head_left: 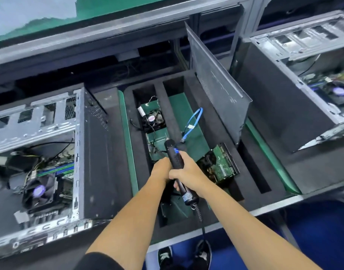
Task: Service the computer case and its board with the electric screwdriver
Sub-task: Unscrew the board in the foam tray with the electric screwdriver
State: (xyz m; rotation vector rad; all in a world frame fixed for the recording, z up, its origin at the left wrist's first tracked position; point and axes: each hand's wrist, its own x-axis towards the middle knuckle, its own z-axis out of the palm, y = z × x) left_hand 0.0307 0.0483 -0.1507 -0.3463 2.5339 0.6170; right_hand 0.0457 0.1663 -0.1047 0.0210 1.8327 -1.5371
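Two bare forearms reach from the near edge over a black foam tray point(221, 121). The right hand point(188, 172) grips the electric screwdriver point(177, 158), its tip pointing far; the left hand point(161, 169) curls against the tool's left side, though its grip is hidden. To the left lies the open computer case point(50, 152), its board point(56, 172) showing inside.

The left hand point(161, 169) lies partly behind the electric screwdriver point(179, 168), its fingers hidden. Left of the fingers, the computer case point(50, 152) is motion-blurred and cropped by the frame edge; the screwdriver's label is unreadable.
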